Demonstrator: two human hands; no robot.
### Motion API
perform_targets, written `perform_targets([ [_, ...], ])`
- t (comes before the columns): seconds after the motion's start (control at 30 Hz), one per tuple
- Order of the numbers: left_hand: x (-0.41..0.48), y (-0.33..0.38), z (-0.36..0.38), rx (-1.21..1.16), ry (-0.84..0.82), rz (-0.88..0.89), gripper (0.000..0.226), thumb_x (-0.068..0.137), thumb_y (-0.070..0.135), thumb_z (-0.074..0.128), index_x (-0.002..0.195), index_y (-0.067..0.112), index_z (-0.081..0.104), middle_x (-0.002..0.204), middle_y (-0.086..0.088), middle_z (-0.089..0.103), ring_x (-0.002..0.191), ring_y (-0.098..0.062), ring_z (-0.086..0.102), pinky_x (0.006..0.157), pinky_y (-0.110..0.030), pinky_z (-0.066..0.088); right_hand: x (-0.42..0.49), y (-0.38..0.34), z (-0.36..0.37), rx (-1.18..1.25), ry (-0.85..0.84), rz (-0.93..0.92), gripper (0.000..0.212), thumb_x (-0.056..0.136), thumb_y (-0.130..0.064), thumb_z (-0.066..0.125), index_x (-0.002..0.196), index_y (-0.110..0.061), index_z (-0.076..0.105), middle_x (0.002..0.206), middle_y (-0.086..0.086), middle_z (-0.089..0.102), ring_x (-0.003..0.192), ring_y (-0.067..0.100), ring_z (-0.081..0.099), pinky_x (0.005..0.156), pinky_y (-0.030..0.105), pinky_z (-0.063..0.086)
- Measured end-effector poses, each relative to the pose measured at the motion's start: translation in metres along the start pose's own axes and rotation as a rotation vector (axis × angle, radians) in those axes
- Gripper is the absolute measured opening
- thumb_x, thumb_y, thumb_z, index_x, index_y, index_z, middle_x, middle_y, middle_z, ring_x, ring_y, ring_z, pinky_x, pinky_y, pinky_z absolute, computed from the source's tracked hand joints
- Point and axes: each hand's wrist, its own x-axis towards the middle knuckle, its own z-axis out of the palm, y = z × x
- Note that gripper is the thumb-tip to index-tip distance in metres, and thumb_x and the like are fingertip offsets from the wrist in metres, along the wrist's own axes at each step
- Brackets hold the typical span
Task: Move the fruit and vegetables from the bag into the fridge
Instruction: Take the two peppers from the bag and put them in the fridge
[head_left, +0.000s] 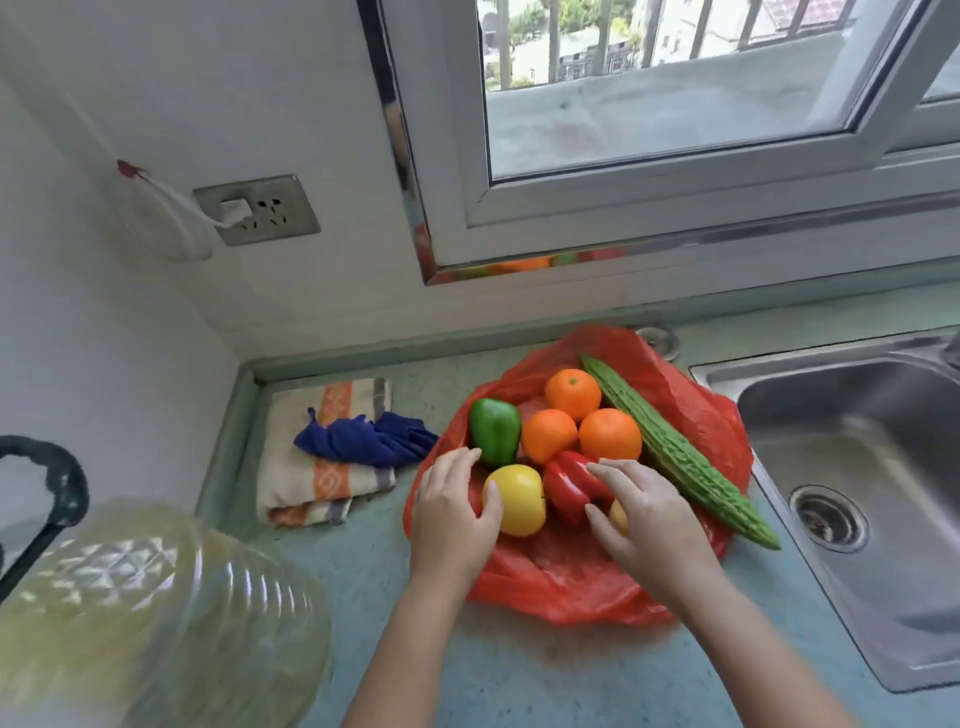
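Note:
A red plastic bag (571, 587) lies spread open on the counter. On it sit a green pepper (496, 431), a yellow pepper (519, 501), a red pepper (569, 483), three oranges (573, 394) (549, 434) (610, 434) and a long bitter gourd (675, 452). My left hand (452, 519) rests at the bag's left side, thumb against the yellow pepper, fingertips near the green one. My right hand (644, 525) lies over the red pepper with its fingers spread, and partly covers a small yellowish item (618, 517). No fridge is in view.
A steel sink (883, 405) lies right of the bag. To the left lies a folded striped towel (322, 478) with a blue cloth (363, 439) on it. A clear ribbed plastic container (156, 613) fills the lower left. Behind are a wall socket (257, 208) and a window.

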Motion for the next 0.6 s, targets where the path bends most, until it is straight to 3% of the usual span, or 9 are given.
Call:
perform_targets([
  [0.27, 0.041, -0.008, 0.027, -0.014, -0.049, -0.028, 0.039, 0.086, 0.018, 0.058, 0.124, 0.009, 0.054, 0.128, -0.004, 0.053, 0.121, -0.017, 0.044, 0.101, -0.024, 0.03, 0.022, 0.015, 0.027, 0.0, -0.062, 0.058, 0.047, 0.071, -0.033, 0.062, 0.113, -0.011, 0.063, 0.109, 0.009, 0.064, 0.102, 0.029, 0.061, 0.082, 0.045, 0.051],
  [0.43, 0.057, -0.012, 0.046, 0.004, -0.072, -0.072, 0.042, 0.086, 0.017, 0.058, 0.127, 0.009, 0.051, 0.134, -0.007, 0.048, 0.126, -0.021, 0.039, 0.104, -0.027, 0.027, 0.025, 0.024, 0.04, -0.017, -0.087, 0.084, 0.053, 0.066, -0.028, 0.074, 0.114, -0.008, 0.062, 0.107, 0.012, 0.064, 0.098, 0.031, 0.062, 0.076, 0.04, 0.052],
  [0.6, 0.074, -0.015, 0.063, 0.009, -0.06, -0.134, 0.049, 0.086, 0.02, 0.06, 0.132, 0.01, 0.047, 0.14, -0.01, 0.04, 0.13, -0.023, 0.034, 0.106, -0.031, 0.026, 0.026, 0.029, 0.047, -0.01, -0.083, 0.122, 0.065, 0.064, -0.037, 0.072, 0.12, -0.009, 0.056, 0.107, 0.009, 0.062, 0.093, 0.027, 0.061, 0.074, 0.035, 0.051],
])
